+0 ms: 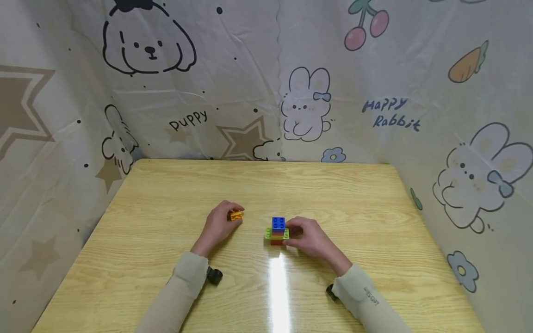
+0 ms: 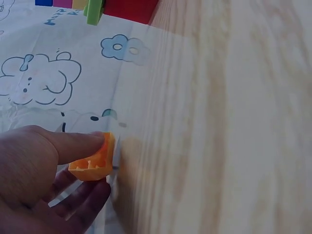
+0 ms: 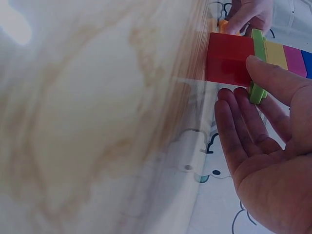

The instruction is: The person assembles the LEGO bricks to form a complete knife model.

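Brick stack [image 1: 278, 226] well inside table [image 1: 358, 194] edges; right fingers [image 3: 251, 119] pinch it, left fingers [image 2: 95, 204] pinch orange brick [image 1: 236, 216], gap between.

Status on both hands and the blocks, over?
Left hand pinching orange block. Right hand at stack, grip unclear. Stack upright, orange block apart. No obstacle visible between them.

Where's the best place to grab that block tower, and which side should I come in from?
I'd take the tower by its red base, pinching the near and far faces, coming from the right, where the right hand is. The base's flat faces should grip well below the jutting green piece, and the left hand holds an orange block.
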Tool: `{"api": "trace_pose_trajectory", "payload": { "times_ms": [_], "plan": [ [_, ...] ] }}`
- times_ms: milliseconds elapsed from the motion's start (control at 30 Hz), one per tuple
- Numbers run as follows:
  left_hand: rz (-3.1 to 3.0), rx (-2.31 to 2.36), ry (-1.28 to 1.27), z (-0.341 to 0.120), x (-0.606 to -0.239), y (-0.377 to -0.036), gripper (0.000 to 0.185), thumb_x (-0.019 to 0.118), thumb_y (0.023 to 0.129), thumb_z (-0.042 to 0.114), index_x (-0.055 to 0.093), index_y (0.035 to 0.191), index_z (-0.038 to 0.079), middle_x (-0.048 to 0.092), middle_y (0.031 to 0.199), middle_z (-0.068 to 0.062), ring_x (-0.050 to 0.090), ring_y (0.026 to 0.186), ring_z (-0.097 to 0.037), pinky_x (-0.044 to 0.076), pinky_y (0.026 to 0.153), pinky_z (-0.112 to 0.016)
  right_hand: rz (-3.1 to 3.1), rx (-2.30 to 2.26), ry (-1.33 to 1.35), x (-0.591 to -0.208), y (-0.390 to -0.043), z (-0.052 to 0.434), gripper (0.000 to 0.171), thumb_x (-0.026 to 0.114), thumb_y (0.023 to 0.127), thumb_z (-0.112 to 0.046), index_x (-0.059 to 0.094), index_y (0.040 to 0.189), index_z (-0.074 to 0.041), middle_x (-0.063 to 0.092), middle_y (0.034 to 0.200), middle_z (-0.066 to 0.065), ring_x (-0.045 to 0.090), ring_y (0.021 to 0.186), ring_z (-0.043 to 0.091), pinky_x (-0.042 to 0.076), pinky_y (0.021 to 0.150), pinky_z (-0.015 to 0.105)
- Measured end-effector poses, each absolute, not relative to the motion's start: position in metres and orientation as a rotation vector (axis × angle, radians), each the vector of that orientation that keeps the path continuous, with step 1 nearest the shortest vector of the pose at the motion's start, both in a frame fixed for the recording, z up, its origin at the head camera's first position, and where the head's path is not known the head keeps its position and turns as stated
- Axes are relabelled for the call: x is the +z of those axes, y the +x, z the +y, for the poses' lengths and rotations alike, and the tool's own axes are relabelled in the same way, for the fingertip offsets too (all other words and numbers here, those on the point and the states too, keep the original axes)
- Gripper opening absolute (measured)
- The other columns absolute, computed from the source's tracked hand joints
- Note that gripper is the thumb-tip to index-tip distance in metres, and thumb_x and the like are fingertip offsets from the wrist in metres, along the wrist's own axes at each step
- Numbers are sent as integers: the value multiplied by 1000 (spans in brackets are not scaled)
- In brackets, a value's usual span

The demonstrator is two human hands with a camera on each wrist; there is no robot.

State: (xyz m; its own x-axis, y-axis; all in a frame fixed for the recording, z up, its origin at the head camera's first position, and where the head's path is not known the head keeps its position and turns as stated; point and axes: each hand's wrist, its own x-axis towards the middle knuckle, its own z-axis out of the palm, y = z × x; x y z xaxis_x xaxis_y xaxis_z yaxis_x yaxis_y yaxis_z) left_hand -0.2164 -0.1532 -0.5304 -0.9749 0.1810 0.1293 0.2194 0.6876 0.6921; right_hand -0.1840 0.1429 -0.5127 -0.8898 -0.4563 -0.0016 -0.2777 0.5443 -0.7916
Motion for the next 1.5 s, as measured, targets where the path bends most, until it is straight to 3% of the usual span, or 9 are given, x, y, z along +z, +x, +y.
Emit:
{"api": "trace_pose_trajectory", "payload": {
  "times_ms": [333, 733, 933, 1167, 1500],
  "plan": [
    [-2740, -1296, -321, -152, -523, -218, 27, 73, 86, 22, 69, 111, 12, 60, 104, -1, 60, 91, -17, 55, 79, -32, 2581, -1258, -618, -513, -185, 143, 34, 80, 78, -15, 69, 110, -16, 66, 104, -4, 64, 91, 9, 54, 82, 26],
    [-2642, -1445, -238, -147, -516, -216, 26, 76, 83, 18, 69, 106, 8, 64, 102, -3, 66, 92, -21, 56, 79, -34, 2591, -1259, -625, -509, -185, 143, 34, 81, 77, -14, 69, 109, -16, 66, 104, -5, 64, 92, 12, 54, 82, 26],
    [-2644, -1494, -170, -143, -516, -215, 19, 78, 81, 20, 68, 96, 12, 65, 100, -1, 66, 90, -19, 56, 78, -34, 2596, -1250, -597, -510, -185, 143, 34, 81, 77, -15, 69, 109, -17, 66, 103, -6, 64, 93, 12, 54, 83, 28],
    [-2667, -1459, -140, -141, -520, -211, 12, 72, 87, 27, 67, 89, 17, 66, 95, 2, 66, 88, -16, 56, 79, -33, 2600, -1252, -596, -513, -182, 144, 34, 81, 77, -15, 70, 108, -16, 66, 103, -5, 64, 92, 13, 54, 82, 28],
    [-2687, -1467, -111, -140, -519, -211, 20, 74, 85, 27, 68, 98, 14, 65, 99, 1, 62, 96, -18, 53, 85, -37, 2596, -1251, -584, -512, -184, 144, 34, 81, 77, -15, 69, 108, -17, 66, 103, -5, 65, 93, 14, 54, 82, 28]
  ]
}}
